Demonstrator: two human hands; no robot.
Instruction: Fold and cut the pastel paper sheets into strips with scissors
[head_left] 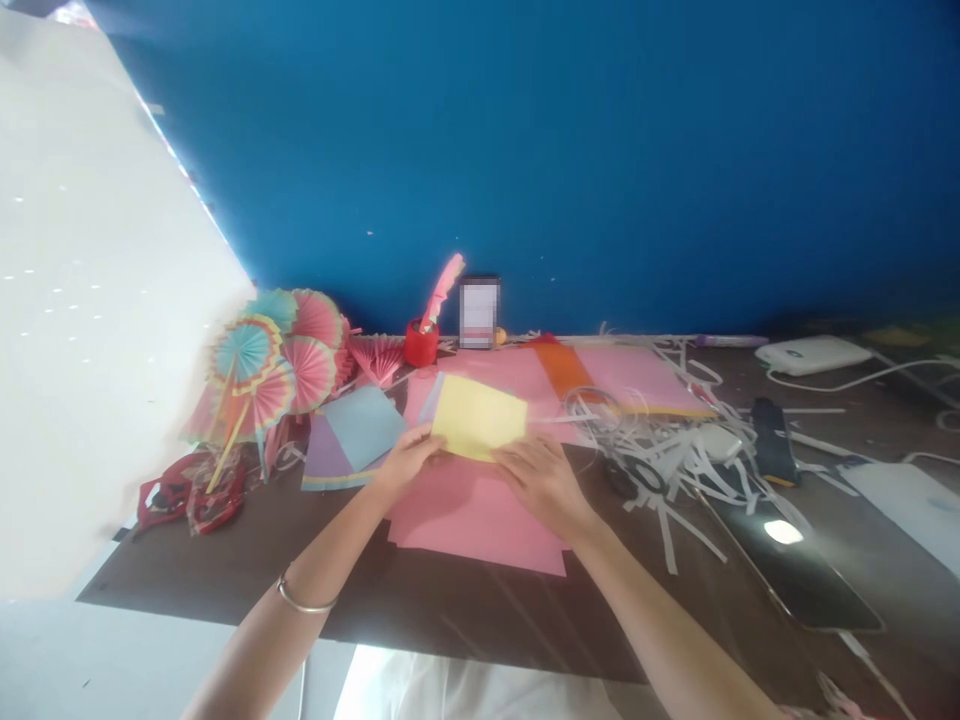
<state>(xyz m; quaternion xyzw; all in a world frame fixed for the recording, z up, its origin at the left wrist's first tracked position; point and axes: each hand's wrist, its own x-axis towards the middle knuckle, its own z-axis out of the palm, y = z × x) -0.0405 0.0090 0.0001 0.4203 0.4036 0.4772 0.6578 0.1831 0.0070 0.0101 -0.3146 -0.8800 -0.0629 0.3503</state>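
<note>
A yellow sheet of paper [480,415] is held between my two hands above a stack of pink paper [480,520]. Its left edge is pinched by my left hand [409,458], which wears a silver bangle on the wrist. At the sheet's lower right corner, my right hand [544,480] is closed with fingers pressed on the paper. A bluish-grey edge of another sheet peeks out behind the yellow one at its left. Just left of my left hand lie blue paper [364,425] and purple paper [326,450].
Pleated paper fans [281,360] stand at the left behind a red strappy item [187,495]. A red pot [421,343] is at the back near a blue wall. White paper strips [667,480] tangle at right, beside a phone [795,560] and a white charger [814,354].
</note>
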